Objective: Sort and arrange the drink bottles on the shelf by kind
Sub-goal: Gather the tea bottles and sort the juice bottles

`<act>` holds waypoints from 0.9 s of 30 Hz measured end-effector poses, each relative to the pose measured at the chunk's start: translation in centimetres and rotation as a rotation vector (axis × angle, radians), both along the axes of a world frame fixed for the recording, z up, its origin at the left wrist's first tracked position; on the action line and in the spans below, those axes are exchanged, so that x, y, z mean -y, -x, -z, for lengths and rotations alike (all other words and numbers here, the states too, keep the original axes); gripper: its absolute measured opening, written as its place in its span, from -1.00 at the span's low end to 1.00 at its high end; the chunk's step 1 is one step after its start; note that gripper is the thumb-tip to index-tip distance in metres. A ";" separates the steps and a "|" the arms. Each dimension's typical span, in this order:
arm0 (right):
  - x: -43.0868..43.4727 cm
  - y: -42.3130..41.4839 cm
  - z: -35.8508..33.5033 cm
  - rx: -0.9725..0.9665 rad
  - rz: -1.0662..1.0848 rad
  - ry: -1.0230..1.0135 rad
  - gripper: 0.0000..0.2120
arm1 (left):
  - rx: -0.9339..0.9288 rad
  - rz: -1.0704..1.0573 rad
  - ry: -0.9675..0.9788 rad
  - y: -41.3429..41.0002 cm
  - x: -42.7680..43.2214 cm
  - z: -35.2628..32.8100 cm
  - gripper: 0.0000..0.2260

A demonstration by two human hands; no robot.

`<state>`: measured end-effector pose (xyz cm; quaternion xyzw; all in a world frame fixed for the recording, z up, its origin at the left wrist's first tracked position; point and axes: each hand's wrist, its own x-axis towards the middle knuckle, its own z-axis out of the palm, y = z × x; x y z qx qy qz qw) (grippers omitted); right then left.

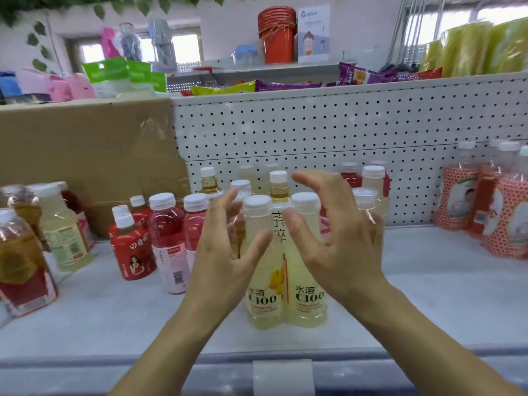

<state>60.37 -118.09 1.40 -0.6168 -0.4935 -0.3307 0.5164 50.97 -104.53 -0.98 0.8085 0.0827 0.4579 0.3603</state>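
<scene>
1. Task's things: two clear plastic bottles of pale-yellow drink with white screw caps, the left pale-yellow bottle [264, 292] and the right pale-yellow bottle [308, 295]. They stand upright and touching, side by side, at the front middle of the flat white shelf [434, 284].
2. Long axis: vertical in both bottles, with the cap at 12 o'clock and the base at 6 o'clock.
3. The left hand [225, 252] lies at 9 o'clock of the pair. Its fingers [227, 201] are apart, loosely curved, and clamped on nothing. The thumb crosses the shoulder of the left pale-yellow bottle; whether it touches cannot be told.
4. The right hand [340, 247] lies at 3 o'clock of the pair. Its fingers [311, 180] are spread and arched at cap height, and its thumb lies before the shoulder of the right pale-yellow bottle. It holds nothing.
5. Governing relation: the pair stands between two facing palms, each hand nearer the bottle on its own side. A squeeze inward, across the vertical axes, would probably gather both bottles at once.
6. Neighbours: a slim clear bottle of amber tea [278, 192] stands just behind the pair at 12 o'clock. Clear bottles of pink-red drink [167, 238] stand at 9 o'clock, beyond the left hand.
</scene>
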 end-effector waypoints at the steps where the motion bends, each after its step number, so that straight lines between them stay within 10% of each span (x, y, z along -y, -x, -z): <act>1: -0.8 0.7 -0.7 0.052 -0.010 0.014 -0.63 | 0.028 -0.025 -0.019 0.6 -0.6 -0.2 -0.41; 7: -7.3 4.2 -7.1 0.107 -0.006 0.515 -0.58 | 0.178 -0.264 -0.090 3.4 -7.9 -2.5 -0.59; 15: -15.6 4.0 -9.1 0.060 0.170 1.199 -0.72 | -0.286 -0.139 0.297 2.9 -14.2 -3.7 -0.50; 27: -12.9 6.7 -5.7 -0.075 0.044 0.859 -0.79 | -0.006 -0.103 0.120 6.6 -13.8 0.0 -0.77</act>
